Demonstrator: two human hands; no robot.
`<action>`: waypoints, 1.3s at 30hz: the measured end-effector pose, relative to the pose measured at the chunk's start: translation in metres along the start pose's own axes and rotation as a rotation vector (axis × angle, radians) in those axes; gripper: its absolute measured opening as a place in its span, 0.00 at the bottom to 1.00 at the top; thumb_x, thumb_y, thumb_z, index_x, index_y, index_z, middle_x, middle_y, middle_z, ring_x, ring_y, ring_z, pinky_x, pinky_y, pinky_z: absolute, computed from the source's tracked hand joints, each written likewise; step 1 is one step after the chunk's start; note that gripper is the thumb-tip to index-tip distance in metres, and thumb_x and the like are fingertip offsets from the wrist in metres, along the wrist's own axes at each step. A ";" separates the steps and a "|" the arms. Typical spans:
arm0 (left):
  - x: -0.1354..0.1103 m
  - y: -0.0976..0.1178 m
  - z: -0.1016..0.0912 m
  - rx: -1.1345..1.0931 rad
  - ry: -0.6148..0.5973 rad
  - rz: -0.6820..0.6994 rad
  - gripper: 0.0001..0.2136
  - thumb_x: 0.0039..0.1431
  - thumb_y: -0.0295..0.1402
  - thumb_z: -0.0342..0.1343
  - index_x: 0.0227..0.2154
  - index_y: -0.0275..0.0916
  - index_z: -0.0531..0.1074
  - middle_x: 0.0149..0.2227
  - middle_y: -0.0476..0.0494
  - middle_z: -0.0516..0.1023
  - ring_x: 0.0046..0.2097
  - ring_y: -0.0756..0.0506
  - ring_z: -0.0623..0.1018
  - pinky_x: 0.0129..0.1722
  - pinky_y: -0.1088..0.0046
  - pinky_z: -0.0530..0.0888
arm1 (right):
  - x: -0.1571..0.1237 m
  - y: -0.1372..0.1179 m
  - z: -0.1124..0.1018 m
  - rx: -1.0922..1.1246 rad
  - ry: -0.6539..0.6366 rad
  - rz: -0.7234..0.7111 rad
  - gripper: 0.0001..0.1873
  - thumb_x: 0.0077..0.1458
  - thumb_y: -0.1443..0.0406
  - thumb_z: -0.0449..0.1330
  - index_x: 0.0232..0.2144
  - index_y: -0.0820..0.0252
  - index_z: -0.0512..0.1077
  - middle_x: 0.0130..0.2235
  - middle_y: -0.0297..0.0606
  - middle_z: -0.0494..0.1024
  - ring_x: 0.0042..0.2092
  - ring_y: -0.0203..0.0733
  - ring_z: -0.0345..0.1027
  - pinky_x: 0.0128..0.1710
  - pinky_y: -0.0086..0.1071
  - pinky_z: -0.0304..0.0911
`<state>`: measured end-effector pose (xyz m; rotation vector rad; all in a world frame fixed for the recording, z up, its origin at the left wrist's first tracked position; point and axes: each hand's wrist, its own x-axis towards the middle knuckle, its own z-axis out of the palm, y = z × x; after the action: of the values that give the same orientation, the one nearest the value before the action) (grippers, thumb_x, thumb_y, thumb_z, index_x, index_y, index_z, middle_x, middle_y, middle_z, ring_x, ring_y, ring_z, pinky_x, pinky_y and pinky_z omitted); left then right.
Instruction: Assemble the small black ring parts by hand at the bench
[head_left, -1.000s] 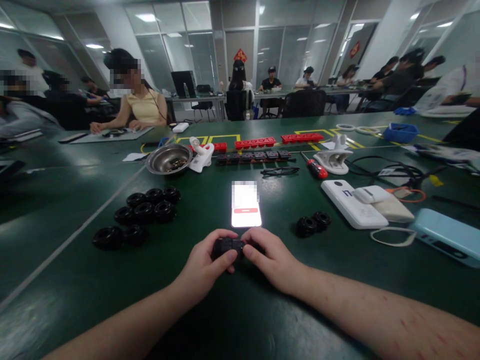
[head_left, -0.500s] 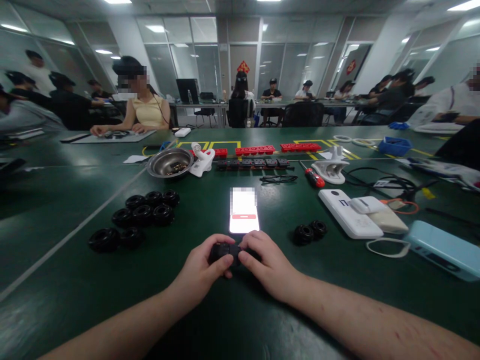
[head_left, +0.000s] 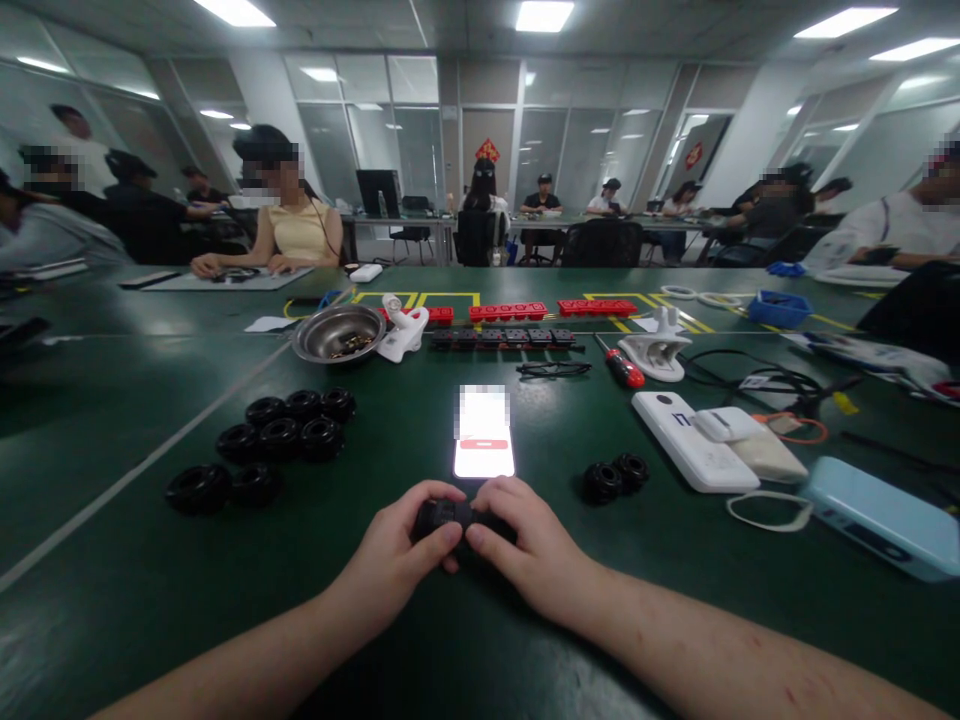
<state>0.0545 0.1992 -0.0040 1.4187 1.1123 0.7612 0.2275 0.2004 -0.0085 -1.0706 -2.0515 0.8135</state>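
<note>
Just in front of me, a small black plastic part point(head_left: 436, 515) is held between my two hands; its exact kind is hard to make out. My left hand point(head_left: 397, 545) wraps round its left side, thumb on top. Fingers and thumb of my right hand point(head_left: 529, 540) pinch the right end, covering much of it. Directly beyond lies a phone point(head_left: 486, 462) with a bright screen. Several glossy black ring-shaped parts, like small tyres point(head_left: 279, 438), are grouped to the left. Two more ring-shaped parts point(head_left: 603, 482) rest right of my hands.
Farther back are a metal bowl point(head_left: 309, 345) of small pieces, red trays point(head_left: 507, 312), a black strip of parts point(head_left: 506, 340) and a screwdriver point(head_left: 624, 368). White power banks point(head_left: 686, 445) and a light-blue box point(head_left: 885, 515) lie right. A co-worker point(head_left: 304, 225) sits across the table.
The view has tilted up a little, so the scene sits slightly lower. Both hands keep their hold on the black plastic part, with hardly any shift of the fingers.
</note>
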 end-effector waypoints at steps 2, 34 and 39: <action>0.001 -0.001 0.000 0.012 -0.014 -0.014 0.14 0.50 0.39 0.52 0.38 0.38 0.63 0.27 0.52 0.69 0.25 0.51 0.71 0.27 0.74 0.67 | 0.000 -0.001 0.000 0.028 0.020 -0.010 0.04 0.51 0.65 0.56 0.29 0.61 0.66 0.32 0.36 0.66 0.36 0.40 0.59 0.35 0.33 0.57; -0.001 0.004 -0.001 0.033 0.061 0.033 0.13 0.49 0.41 0.52 0.36 0.40 0.67 0.31 0.49 0.70 0.31 0.48 0.71 0.29 0.74 0.68 | -0.001 0.000 0.001 0.036 0.027 0.006 0.03 0.52 0.65 0.55 0.29 0.60 0.65 0.32 0.36 0.66 0.35 0.41 0.60 0.35 0.34 0.57; 0.002 0.001 -0.001 0.058 0.033 0.034 0.13 0.50 0.40 0.52 0.37 0.39 0.66 0.30 0.50 0.70 0.30 0.49 0.71 0.29 0.74 0.67 | -0.001 -0.004 -0.001 0.058 0.043 -0.013 0.10 0.48 0.68 0.59 0.36 0.59 0.66 0.36 0.37 0.67 0.39 0.41 0.60 0.39 0.34 0.57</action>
<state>0.0545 0.2020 -0.0031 1.4821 1.1462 0.7843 0.2267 0.1980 -0.0049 -1.0330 -1.9846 0.8314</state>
